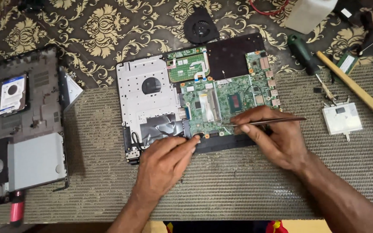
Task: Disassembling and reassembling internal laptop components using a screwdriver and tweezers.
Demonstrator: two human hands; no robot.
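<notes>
Here the opened laptop (191, 99) lies mid-tabletop (221, 190) on a woven mat, green board (221, 101) exposed, silver plate on its left half. Left hand (165, 162) presses fingertips (194, 140) onto the board's near edge by a gold-ringed screw hole, fingers bent, grasping nothing. Right hand (273, 138) pinches thin metal tweezers (268, 122), tips down at the board's lower edge. Judgement: the board is light, stiff but fragile; best held by bare edges, never by chips or connectors. A fan (200, 26), a screwdriver (309, 60) and a back cover (22, 129) lie apart.
</notes>
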